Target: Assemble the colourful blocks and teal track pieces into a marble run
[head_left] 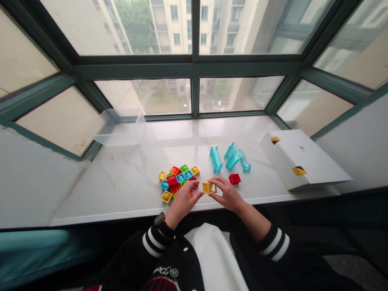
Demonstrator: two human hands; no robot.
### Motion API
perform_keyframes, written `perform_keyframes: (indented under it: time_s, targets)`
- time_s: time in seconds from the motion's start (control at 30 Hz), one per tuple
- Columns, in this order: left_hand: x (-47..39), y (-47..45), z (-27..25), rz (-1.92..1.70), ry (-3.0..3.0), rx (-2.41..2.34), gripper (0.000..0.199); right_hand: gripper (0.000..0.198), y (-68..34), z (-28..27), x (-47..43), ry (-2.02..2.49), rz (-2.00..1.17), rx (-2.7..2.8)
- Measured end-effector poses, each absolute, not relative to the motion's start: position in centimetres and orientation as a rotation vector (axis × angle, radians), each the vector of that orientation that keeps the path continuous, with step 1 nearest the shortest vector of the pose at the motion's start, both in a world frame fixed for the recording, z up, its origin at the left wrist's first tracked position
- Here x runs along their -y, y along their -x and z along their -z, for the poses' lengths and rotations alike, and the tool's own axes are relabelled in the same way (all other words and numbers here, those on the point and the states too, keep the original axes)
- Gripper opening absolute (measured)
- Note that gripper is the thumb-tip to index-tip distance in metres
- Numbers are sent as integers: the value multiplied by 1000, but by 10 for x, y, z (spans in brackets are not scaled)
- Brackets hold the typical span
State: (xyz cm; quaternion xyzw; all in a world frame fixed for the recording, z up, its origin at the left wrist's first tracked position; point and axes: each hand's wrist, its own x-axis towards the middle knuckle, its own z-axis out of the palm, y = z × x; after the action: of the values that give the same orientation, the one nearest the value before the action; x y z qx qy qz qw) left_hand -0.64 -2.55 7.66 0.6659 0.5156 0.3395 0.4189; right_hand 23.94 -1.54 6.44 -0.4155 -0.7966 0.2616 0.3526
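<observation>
Between the thumb and fingers of my right hand (pixel 228 195) is a yellow plastic block (pixel 207 188) with an open frame, raised just over the sill's front edge. My left hand (pixel 184 201) is close to the block's left side, thumb and fingers apart, with nothing visible between them. Behind and left of it lies a pile of colourful blocks (pixel 181 177) in red, yellow, green, blue and orange, partly hidden by that hand. A single red block (pixel 234 179) rests just beyond my right hand. Farther back are several translucent turquoise track pieces (pixel 233 156), some curved.
A clear plastic bin (pixel 121 128) stands at the back left of the white marble sill (pixel 121 190). On the right is a white box (pixel 306 159) with yellow-and-black tabs. Green-framed windows (pixel 194 69) close off the back and sides.
</observation>
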Motion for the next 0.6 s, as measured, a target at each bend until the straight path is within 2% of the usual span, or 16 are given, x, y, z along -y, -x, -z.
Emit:
perform_keyframes:
  time_s: [0.2,0.47,0.6]
  targets:
    - [18,46,-77,-877,-1982,-1455,19,51,-281,-64,3,1287,-548,2056]
    - [24,84,-74,-882,-1971,-1607,18,44,-301,-46,-24,1507,-242,2305]
    - [26,89,-74,-914,-1962,-1617,18,45,-292,-38,-34,1571,-185,2405]
